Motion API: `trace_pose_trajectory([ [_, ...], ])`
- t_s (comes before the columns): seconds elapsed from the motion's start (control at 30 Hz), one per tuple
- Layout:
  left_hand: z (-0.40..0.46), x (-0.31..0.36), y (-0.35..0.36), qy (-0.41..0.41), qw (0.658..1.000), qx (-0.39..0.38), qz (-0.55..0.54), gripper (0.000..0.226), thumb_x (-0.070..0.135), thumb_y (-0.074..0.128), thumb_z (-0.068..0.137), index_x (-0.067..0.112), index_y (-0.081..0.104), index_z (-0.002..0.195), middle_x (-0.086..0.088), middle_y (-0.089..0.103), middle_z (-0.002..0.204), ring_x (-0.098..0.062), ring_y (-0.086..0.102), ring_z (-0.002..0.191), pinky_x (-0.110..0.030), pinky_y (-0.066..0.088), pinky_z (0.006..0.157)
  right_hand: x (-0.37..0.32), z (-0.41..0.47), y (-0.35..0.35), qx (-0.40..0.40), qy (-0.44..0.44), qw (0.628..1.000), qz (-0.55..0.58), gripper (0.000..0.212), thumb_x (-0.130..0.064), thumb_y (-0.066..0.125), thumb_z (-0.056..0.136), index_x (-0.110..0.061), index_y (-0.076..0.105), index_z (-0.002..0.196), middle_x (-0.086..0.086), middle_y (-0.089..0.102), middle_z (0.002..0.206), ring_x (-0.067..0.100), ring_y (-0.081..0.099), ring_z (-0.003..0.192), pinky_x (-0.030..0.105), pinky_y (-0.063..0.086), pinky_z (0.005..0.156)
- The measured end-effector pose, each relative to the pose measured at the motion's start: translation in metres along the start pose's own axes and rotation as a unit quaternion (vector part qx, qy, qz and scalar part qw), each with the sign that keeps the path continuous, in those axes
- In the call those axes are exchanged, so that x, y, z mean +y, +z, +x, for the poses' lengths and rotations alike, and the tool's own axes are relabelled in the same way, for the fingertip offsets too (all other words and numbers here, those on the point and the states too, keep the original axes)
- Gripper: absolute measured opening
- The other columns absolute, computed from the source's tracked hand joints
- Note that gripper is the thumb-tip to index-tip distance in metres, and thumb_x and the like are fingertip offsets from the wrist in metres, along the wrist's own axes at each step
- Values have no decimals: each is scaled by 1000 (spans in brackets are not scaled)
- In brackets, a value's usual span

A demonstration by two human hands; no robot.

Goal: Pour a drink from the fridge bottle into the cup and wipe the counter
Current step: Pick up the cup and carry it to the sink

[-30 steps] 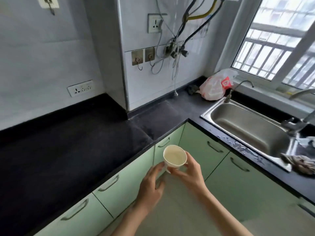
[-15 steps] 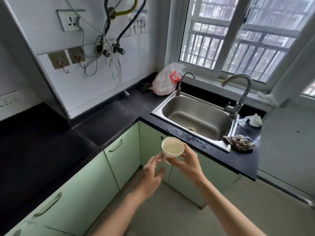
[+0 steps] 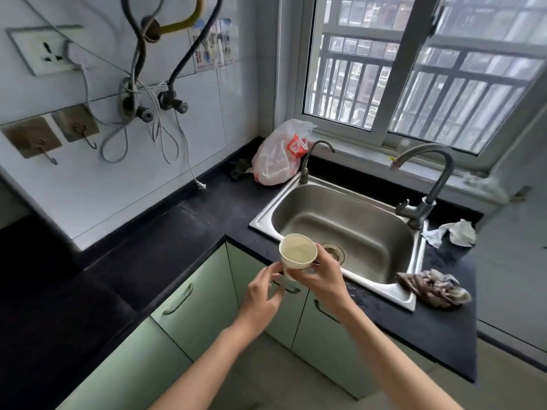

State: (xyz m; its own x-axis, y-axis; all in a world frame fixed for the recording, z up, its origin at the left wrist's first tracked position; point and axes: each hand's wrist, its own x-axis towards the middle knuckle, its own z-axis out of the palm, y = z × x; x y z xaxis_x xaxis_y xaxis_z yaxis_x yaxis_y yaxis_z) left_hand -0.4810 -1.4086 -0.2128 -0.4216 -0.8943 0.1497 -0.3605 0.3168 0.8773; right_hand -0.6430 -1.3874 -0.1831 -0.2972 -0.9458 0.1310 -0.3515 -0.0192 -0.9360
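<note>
**Cup held over the near edge of the sink**

The dark surface (image 3: 183,232) runs in an L shape: one long arm goes along the left wall, and the other turns right under the window. Its near edge stands over green cabinet doors (image 3: 189,297) with dark handles. The left arm of the surface is bare and wide. The right arm is narrow, because the steel sink (image 3: 349,232) fills most of it; only a thin dark strip lies between the sink rim and the near edge. On the far right the surface ends in a straight edge, with a grey wall just beside it.

Around the sink stand a tall tap (image 3: 426,184) at the right and a small tap (image 3: 310,158) at the far left corner. A plastic bag (image 3: 278,155) leans in the far corner. A crumpled cloth (image 3: 435,287) lies on the near right corner of the sink rim, and a white tissue (image 3: 453,232) lies farther back, near the tall tap.

The cup (image 3: 297,253) is in the air, upright, above the near left corner of the sink. Pale liquid shows inside. The right hand (image 3: 322,276) holds it, with fingers curled round its right side and base. The left hand (image 3: 262,294) is just beside the cup at the lower left, fingers loose and spread; its thumb seems to reach the base, but I cannot tell if it touches.
</note>
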Motion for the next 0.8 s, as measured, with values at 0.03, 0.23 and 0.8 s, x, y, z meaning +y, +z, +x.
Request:
trace_pose_trajectory([
  [0.03,12,-4,-1,-5,1000,-1,0,48,4,58,87,27,50,128,10,59,120,-5,58,108,-31,48,95,3,13,2,-2,2,1000,5,48,-31,83,64,-35,62,107,-10,69,98,10,66,93,43,55,81],
  [0.23,73,-22,-7,-30,999,-4,11,45,4,57,88,20,50,130,8,59,122,0,54,112,-30,46,98,20,78,13,-21,2,1000,19,56,-38,83,63,-31,60,114,-13,69,103,7,64,96,37,55,84],
  [0.8,219,-75,5,-136,987,81,24,49,2,60,87,23,49,130,13,56,121,-10,55,114,-37,46,99,80,266,42,-143,20,989,19,52,-16,84,64,-27,62,110,-11,68,99,5,64,92,26,51,80],
])
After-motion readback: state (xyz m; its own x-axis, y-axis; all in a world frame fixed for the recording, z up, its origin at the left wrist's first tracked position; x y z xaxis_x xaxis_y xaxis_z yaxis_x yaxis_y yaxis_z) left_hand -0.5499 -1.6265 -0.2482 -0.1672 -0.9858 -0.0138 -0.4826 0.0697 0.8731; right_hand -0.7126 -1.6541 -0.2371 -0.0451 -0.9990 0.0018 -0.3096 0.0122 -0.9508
